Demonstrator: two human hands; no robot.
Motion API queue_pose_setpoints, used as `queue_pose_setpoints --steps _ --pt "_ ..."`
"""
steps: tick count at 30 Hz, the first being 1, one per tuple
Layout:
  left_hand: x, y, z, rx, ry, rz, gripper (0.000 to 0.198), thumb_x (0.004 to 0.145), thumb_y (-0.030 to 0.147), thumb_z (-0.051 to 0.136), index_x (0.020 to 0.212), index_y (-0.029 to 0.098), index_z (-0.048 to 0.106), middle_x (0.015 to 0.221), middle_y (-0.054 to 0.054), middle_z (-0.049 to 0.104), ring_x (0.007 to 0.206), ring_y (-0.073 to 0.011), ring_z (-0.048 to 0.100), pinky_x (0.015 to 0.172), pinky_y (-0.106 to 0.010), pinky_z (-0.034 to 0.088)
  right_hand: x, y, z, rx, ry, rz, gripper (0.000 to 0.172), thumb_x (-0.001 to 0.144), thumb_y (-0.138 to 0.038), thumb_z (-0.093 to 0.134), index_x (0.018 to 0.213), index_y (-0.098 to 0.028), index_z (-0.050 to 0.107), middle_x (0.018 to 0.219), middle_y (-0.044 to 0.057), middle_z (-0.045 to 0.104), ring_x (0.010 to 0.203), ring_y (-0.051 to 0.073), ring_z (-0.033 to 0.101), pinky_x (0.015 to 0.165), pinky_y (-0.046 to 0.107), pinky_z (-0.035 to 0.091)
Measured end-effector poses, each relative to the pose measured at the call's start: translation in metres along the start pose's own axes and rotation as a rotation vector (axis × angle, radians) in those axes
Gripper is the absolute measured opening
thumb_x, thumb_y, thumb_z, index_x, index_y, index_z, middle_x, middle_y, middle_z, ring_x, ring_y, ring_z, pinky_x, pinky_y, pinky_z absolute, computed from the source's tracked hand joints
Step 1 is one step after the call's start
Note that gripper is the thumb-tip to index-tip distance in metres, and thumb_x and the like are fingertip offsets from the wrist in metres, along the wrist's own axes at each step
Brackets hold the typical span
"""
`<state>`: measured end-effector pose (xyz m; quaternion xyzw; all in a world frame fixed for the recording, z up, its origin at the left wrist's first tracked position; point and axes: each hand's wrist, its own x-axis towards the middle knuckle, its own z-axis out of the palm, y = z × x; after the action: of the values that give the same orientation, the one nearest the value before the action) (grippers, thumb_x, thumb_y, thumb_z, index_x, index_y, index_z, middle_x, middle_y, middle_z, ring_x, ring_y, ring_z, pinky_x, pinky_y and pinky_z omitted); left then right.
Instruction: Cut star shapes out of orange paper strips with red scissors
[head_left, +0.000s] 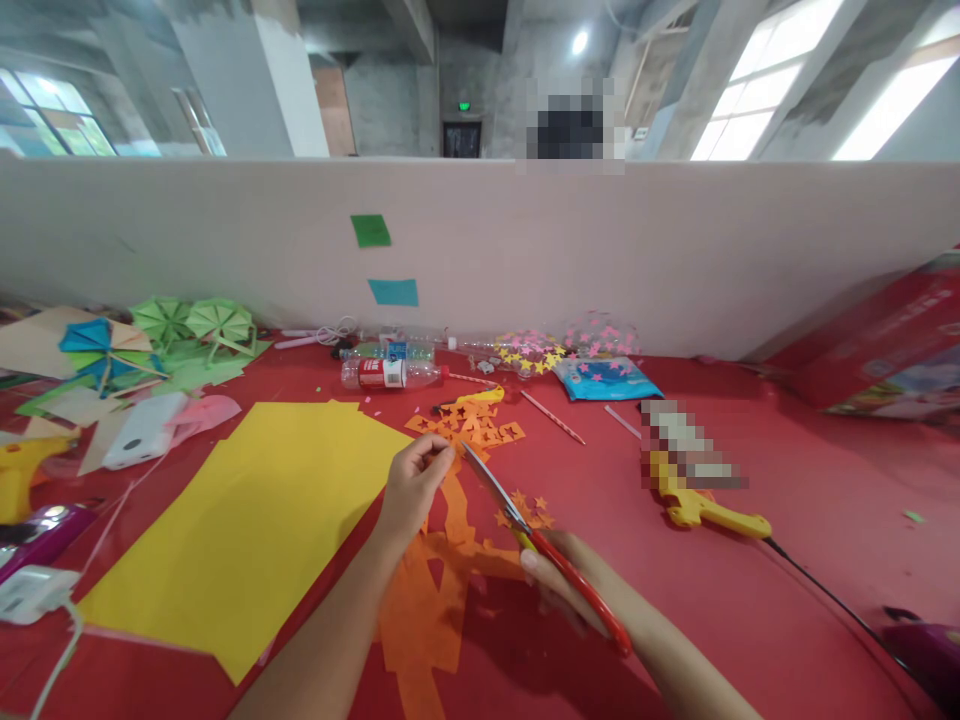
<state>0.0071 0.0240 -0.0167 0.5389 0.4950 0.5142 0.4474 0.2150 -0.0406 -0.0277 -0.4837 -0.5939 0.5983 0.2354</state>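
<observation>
My left hand is closed in a pinch over the orange paper scraps; whatever lies between its fingertips is too small to make out. In my right hand are red-handled scissors, their blades reaching up and left, with the tips close beside my left fingertips. Cut orange paper lies below and between both hands. Small orange stars rest near the scissor blades. Beyond my left hand is a star-punched orange strip.
Yellow sheets lie at the left, with green folded paper behind. Plastic bottles and a blue packet stand along the white partition. A yellow glue gun with a cord is at the right.
</observation>
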Motion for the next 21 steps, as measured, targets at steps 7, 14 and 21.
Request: queue_pose_setpoints --steps 7,14,21 --pt "0.0000 -0.0005 -0.0013 0.022 -0.013 0.020 0.021 0.079 0.036 0.056 0.070 0.018 0.054 0.058 0.006 0.035 0.051 -0.0078 0.027 0.045 -0.019 0.026 -0.0013 0.0006 -0.0012 -0.050 -0.006 -0.051 0.054 0.079 -0.072 0.052 0.065 -0.021 0.042 0.041 -0.010 0.039 0.035 0.007 0.036 0.042 0.021 0.032" --pt "0.0001 0.0013 -0.0013 0.023 -0.020 0.020 0.021 0.079 0.036 0.056 0.069 0.018 0.054 0.056 0.006 0.034 0.049 -0.0074 0.027 0.044 -0.019 0.025 0.0028 0.0003 0.0012 -0.006 0.027 0.019 0.054 0.075 -0.073 0.053 0.061 -0.022 0.042 0.033 -0.011 0.034 0.026 0.006 0.032 0.031 0.020 0.028" --pt "-0.0012 0.0047 0.0006 -0.064 0.028 0.004 0.024 0.074 0.041 0.062 0.070 0.017 0.061 0.059 0.004 0.045 0.053 -0.0091 0.041 0.050 -0.020 0.036 0.0023 0.0070 0.0037 0.196 -0.026 -0.007 0.053 0.084 -0.069 0.046 0.061 -0.021 0.044 0.031 -0.013 0.031 0.025 0.005 0.030 0.043 0.021 0.046"
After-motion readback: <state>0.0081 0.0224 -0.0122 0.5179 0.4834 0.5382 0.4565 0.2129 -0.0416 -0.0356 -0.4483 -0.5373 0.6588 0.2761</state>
